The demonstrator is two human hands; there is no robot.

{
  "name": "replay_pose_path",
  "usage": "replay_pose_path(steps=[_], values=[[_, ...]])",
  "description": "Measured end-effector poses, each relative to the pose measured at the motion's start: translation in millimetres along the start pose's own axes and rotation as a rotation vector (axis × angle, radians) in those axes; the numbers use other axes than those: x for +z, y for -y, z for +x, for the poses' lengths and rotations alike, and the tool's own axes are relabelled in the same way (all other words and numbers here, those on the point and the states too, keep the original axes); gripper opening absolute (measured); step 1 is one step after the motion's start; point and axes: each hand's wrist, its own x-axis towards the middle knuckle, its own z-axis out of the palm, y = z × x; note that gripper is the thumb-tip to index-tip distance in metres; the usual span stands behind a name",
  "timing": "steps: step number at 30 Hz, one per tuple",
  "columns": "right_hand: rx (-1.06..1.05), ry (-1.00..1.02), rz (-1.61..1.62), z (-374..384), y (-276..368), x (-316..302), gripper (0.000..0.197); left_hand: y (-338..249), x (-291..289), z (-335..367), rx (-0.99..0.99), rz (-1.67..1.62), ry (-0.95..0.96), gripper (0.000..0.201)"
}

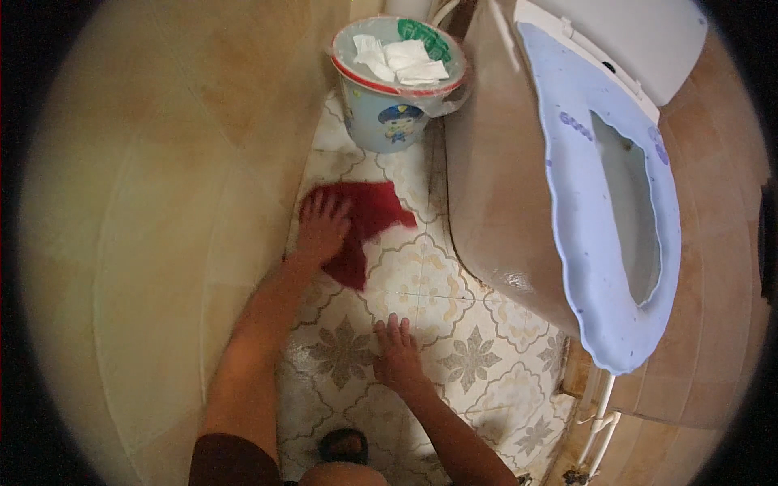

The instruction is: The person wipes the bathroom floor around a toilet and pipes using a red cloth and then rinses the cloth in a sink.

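Note:
My left hand lies flat with fingers spread on a dark red cloth, pressing it against the patterned tile floor beside the left wall. The cloth is spread out unevenly, with one corner trailing toward me. Nearer to me and to the right, my right hand is empty, its fingers stretched out over the floor tiles. Whether the right hand touches the floor or hovers just above it, I cannot tell.
Past the cloth stands a bucket with a red rim and a plastic liner, holding white crumpled paper. A toilet with a light blue seat cover takes up the right side. Tiled wall rises at left; a white pipe runs at lower right.

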Motion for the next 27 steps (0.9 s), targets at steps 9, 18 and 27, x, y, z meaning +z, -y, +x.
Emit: replay_pose_path(steps=[9,18,27], values=[[0.069,0.202,-0.026,1,5,-11,0.081,20,2,107,-0.271,0.050,0.037,0.054],[0.056,0.285,-0.041,8,3,-12,0.086,-39,25,10,-0.524,-0.148,-0.410,0.055],[0.021,0.192,0.008,5,-3,-20,0.082,-128,7,50,-0.062,-0.280,-0.227,0.052]])
